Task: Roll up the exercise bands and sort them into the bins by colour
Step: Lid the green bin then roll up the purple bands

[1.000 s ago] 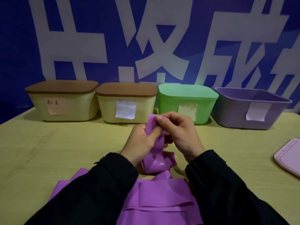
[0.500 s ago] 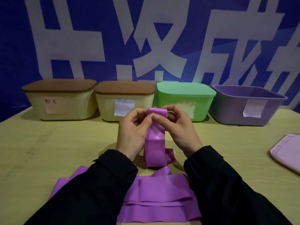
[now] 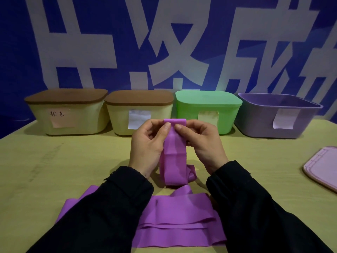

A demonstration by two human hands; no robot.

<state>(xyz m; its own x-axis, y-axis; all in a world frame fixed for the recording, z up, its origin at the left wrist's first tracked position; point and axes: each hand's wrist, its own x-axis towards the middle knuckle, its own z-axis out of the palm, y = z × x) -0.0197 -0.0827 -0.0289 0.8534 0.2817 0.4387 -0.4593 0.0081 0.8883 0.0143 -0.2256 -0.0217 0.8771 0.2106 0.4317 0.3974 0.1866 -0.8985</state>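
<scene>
Since 1.0 s ago, your left hand [image 3: 147, 143] and right hand [image 3: 200, 141] have flattened the soft, limp purple band [image 3: 175, 154], fingers pinching its top edge.

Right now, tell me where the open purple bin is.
The purple bin is far right in the back row, beside the green bin.
</scene>
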